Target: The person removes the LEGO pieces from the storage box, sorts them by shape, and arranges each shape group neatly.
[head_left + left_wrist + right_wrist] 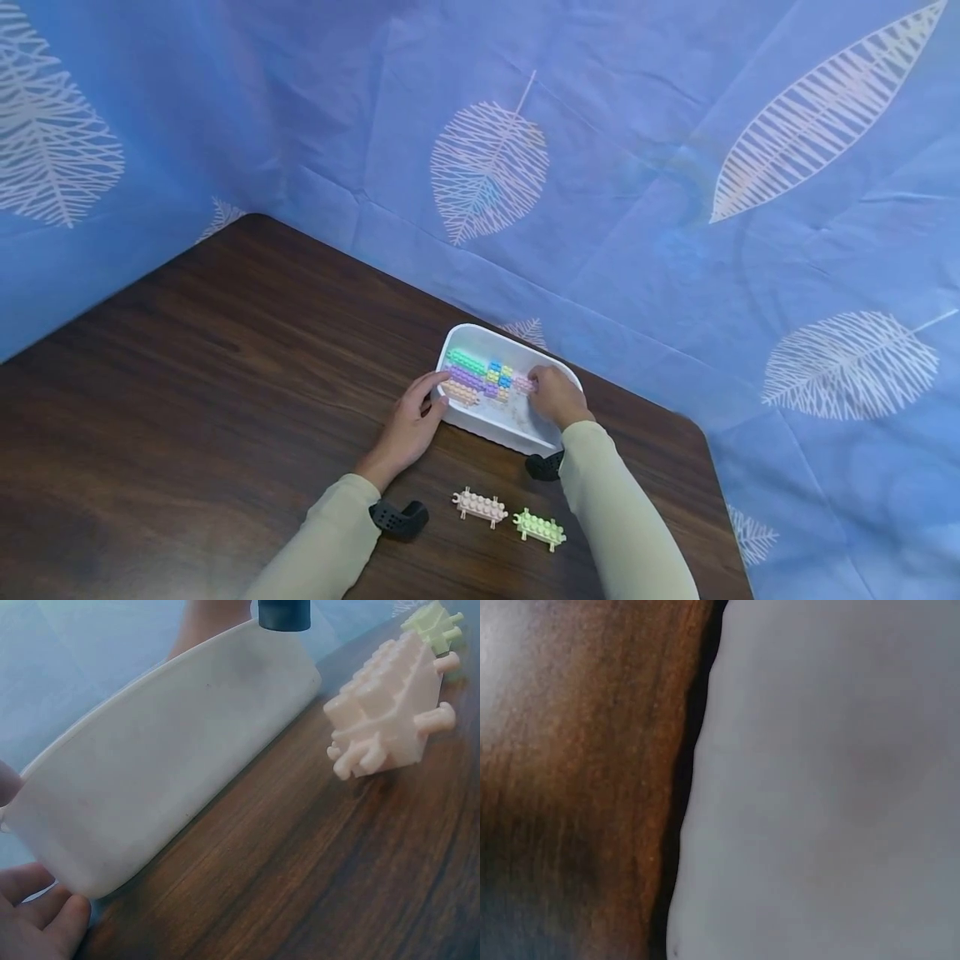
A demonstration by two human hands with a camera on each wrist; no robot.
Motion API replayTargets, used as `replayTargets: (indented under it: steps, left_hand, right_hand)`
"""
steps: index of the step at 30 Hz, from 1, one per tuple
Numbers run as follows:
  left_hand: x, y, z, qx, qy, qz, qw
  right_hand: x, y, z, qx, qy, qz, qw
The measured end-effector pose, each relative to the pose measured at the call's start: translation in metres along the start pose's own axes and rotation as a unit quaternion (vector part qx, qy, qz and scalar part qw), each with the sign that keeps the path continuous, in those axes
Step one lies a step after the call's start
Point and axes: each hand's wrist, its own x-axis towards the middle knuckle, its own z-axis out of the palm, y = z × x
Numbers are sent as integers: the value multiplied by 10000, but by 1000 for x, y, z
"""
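Head view shows the left hand (407, 427) at the end of a white tray (487, 430), its thumb and fingers spread apart against the rim and near corner. The right hand (557, 397) reaches inside with bent fingers beside pink blocks (522, 384); the fingertips are hidden, so whether they are apart or clamped on one cannot be told. Just past the left fingertips, green blocks (467, 361), purple blocks (465, 379) and peach blocks (460, 392) lie in rows, with blue and yellow blocks (496, 372) between the two hands' fingers. Nearer the person than both sets of fingers, a pale pink block (480, 506) and a lime block (539, 527) stand on the table (225, 333). The step in hand seems to be picking among the tray's blocks; the next move likely calls for a sure pinch while the left fingers steady the wall. Left wrist view shows fingers at the tray's lower corner, and the pale pink block well apart from them. Right wrist view shows only tray wall and table, no fingers.
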Motion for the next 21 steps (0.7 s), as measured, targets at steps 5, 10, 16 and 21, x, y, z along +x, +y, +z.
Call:
replayTargets:
  steps: [5, 10, 16, 21]
  left_hand:
    - [0, 1, -1, -30, -47, -66, 10000]
    - [-1, 1, -1, -125, -64, -4, 9999]
    - [-1, 0, -1, -227, -116, 6, 9997]
    - [0, -2, -1, -194, -50, 20, 9998]
  right_hand:
    - [3, 1, 2, -61, -85, -14, 9999]
    - [3, 0, 3, -168, -14, -214, 9996]
    - [1, -2, 1, -265, 10, -273, 9993]
    - [2, -4, 1, -253, -51, -164, 9995]
